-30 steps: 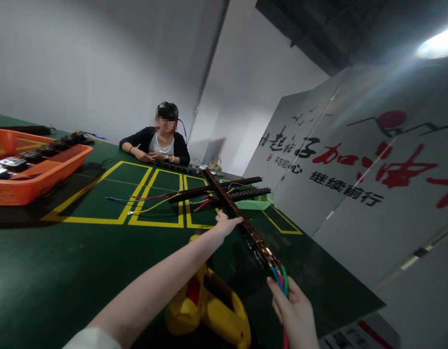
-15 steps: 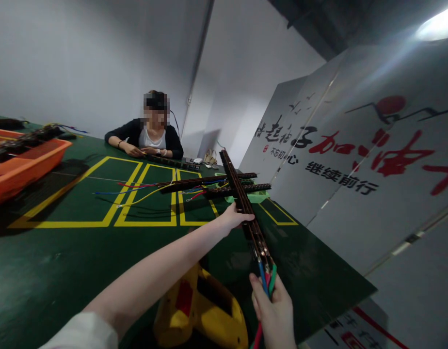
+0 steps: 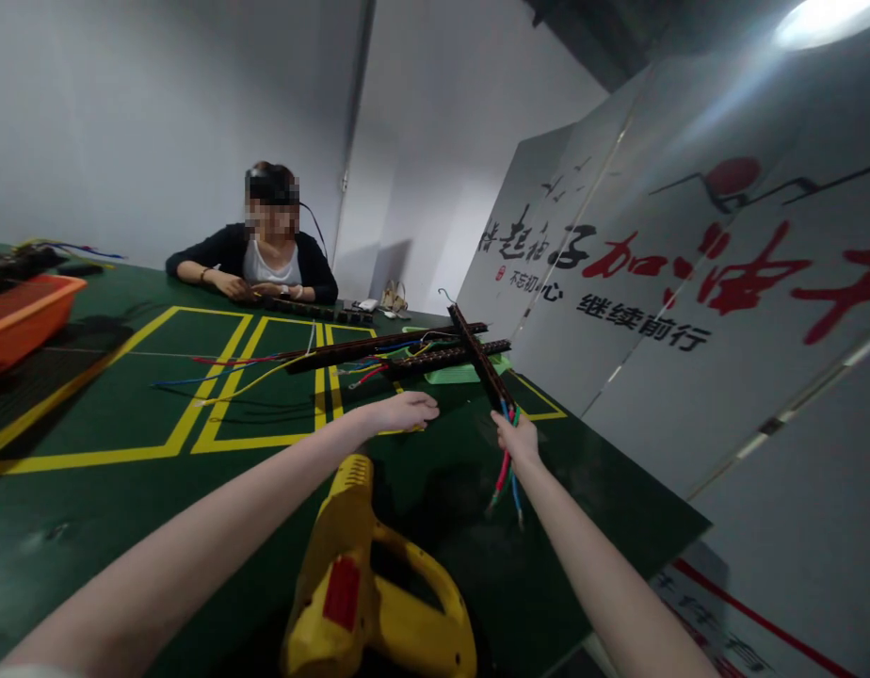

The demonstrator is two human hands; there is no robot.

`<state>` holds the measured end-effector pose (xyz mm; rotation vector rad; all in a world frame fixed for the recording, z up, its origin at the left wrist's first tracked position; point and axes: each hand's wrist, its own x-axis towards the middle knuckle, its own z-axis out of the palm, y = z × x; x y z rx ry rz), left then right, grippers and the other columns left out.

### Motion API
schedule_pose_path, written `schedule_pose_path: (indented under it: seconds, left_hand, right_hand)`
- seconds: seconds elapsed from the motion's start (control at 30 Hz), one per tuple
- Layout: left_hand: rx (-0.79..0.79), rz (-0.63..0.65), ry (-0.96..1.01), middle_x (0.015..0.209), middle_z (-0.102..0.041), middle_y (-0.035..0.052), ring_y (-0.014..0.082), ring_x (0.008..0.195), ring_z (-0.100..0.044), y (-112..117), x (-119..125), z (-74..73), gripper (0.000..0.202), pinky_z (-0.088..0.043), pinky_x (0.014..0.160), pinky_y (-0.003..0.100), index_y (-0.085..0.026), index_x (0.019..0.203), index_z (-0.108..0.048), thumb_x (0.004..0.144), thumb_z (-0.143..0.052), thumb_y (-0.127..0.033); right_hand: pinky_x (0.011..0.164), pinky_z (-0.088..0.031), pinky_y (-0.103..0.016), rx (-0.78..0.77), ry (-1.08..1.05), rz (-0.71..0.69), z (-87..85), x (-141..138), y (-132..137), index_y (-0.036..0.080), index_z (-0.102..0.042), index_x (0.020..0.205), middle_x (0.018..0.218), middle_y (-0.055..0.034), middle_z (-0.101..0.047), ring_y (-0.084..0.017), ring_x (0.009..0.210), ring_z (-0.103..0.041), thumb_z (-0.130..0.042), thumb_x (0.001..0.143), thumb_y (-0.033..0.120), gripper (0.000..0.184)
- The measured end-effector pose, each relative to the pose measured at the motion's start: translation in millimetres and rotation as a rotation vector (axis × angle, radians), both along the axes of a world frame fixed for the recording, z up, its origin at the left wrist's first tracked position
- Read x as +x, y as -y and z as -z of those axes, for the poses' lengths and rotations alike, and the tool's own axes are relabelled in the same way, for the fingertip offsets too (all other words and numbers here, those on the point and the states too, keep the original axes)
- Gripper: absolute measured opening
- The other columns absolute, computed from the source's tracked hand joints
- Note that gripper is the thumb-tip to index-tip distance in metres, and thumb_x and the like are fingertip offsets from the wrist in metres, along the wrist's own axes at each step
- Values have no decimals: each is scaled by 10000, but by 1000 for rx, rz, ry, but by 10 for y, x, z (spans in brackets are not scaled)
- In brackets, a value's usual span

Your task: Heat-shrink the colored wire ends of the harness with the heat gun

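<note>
One long dark strip [image 3: 477, 356] points far and left from the closed right hand [image 3: 518, 435] gripping its near end; the left hand [image 3: 405, 411] rests open, empty, nearby.

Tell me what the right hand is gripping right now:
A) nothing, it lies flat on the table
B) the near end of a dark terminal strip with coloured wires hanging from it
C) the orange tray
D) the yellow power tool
B: the right hand is closed on the near end of the dark terminal strip, with the coloured wires hanging below it; the yellow power tool lies untouched.
</note>
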<state>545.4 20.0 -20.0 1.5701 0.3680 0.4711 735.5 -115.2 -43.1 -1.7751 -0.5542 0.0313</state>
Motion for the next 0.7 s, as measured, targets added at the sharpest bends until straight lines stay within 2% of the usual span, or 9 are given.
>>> schedule_pose_path:
  seconds: [0.13,0.27,0.33,0.37,0.4,0.47,0.53,0.57,0.7]
  left_hand:
    - [111,1,-146,934,-681,44,212,856,-624,-301,-721,200,356,-501,775,293,-223,885,-691,609,-780,-429]
    - [188,-116,-234,963,-694,25,243,964,-615,-550,-1620,433,374,-479,879,322,-260,866,-699,666,-663,-574]
    - [222,-188,-255,949,-699,-2,238,967,-616,-664,-2043,547,398,-466,907,335,-289,868,-694,698,-605,-638]
    - [244,-233,-280,940,-702,-24,231,969,-614,-714,-2238,592,415,-460,916,335,-310,868,-692,699,-582,-673]
    - [260,-293,-309,931,-705,-40,227,963,-613,-757,-2421,624,444,-460,913,332,-322,858,-689,683,-569,-712]
    - [283,-416,-357,901,-711,-48,226,944,-613,-821,-2750,634,524,-467,887,318,-319,832,-686,619,-564,-781]
    - [321,-559,-391,885,-713,-34,226,931,-612,-873,-3033,576,593,-470,864,297,-293,822,-684,553,-582,-811]
    - [355,-637,-405,884,-712,-27,223,921,-612,-907,-3161,529,607,-470,854,285,-278,828,-683,542,-593,-806]
    - [580,-962,-412,917,-698,-1,171,847,-605,-1203,-3640,312,500,-458,791,230,-200,905,-659,681,-585,-642]
  right_hand:
    - [794,-520,-378,-209,6,53,-70,269,143,160,-551,1152,1123,-67,-579,-178,940,-593,-563,904,380,332]
    - [873,-483,-437,-336,131,162,-129,337,376,172,-528,1201,1195,-83,-550,-210,1027,-567,-567,894,407,388]
    - [981,-377,-537,-364,244,240,-175,249,486,174,-446,1313,1290,-123,-490,-284,1172,-481,-596,852,473,569]
    - [1031,-286,-581,-370,310,269,-198,168,528,148,-373,1377,1324,-163,-457,-337,1247,-402,-633,797,528,741]
    - [1067,-198,-589,-366,382,277,-215,63,563,90,-291,1426,1348,-214,-422,-388,1305,-307,-658,730,598,937]
    - [1114,-124,-504,-339,534,215,-199,-201,617,58,-216,1460,1393,-212,-376,-380,1351,-234,-550,697,742,1078]
    - [1117,-169,-460,-306,634,100,-73,-501,676,80,-303,1437,1372,-183,-420,-357,1322,-305,-465,654,827,1094]
    - [1109,-211,-445,-303,700,6,39,-650,714,113,-390,1397,1343,-159,-466,-341,1292,-362,-457,665,819,1019]
    - [895,-461,-403,-440,1048,-390,642,-1188,904,343,-477,1321,1247,-40,-579,-272,1135,-543,-534,822,540,539]
